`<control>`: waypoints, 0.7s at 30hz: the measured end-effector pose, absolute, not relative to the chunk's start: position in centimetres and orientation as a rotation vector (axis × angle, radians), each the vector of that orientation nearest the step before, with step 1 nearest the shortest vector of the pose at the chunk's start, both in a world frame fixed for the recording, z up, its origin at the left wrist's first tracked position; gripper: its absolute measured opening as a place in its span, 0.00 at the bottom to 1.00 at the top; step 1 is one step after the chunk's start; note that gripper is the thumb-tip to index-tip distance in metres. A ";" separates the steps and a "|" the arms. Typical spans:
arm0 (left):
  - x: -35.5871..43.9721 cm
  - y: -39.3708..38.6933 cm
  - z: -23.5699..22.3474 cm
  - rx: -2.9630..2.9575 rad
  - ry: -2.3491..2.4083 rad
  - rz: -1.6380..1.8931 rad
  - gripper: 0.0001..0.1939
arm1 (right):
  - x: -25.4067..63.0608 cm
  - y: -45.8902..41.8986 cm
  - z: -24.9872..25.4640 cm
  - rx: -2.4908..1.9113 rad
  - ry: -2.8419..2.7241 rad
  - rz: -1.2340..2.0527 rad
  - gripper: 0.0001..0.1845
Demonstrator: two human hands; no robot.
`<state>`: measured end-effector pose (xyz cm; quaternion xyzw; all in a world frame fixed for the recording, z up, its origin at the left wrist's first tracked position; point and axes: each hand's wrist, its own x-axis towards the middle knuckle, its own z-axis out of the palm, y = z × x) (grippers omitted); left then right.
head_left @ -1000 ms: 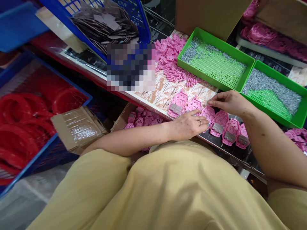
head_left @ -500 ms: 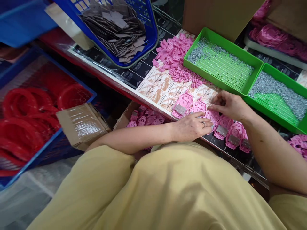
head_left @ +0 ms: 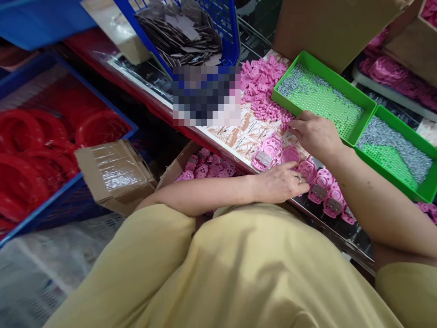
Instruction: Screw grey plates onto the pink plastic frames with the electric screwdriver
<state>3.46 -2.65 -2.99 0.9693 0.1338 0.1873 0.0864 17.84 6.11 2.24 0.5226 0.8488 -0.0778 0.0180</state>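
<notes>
Right hand [head_left: 316, 134] up off the row now, shifted from the pink shells toward the heap of small pink beads [head_left: 271, 110] beside the near green tray [head_left: 355, 136]; fingertips curled down at the heap's edge, whether pinched on a bead or still apart impossible to tell. Left hand [head_left: 280, 183] unchanged from half a second back: flat on the third pink shell [head_left: 306, 169] in the row, ringed finger on top, pressing rather than gripping, fingers together.

Row of pink shells along the bench edge, each with a grey metal plate [head_left: 263, 158] seated in it; leftmost shell [head_left: 268, 152] uncovered, the rest running off under the right forearm. Looks like a fetch for the next small part while the shell is steadied, judging by the reach.

Silver screws spread in both green trays, second tray [head_left: 428, 193] further right. Blue basket [head_left: 229, 45] of grey cards behind, more pink clips [head_left: 261, 77] piled past the beads. Cardboard box of finished pink pieces [head_left: 208, 167] below the bench, red rings [head_left: 30, 150] in a blue crate at left.
</notes>
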 end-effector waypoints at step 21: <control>5.9 -3.2 -2.1 2.935 0.261 0.847 0.13 | 27.3 -0.3 3.4 2.329 2.219 -1.248 0.15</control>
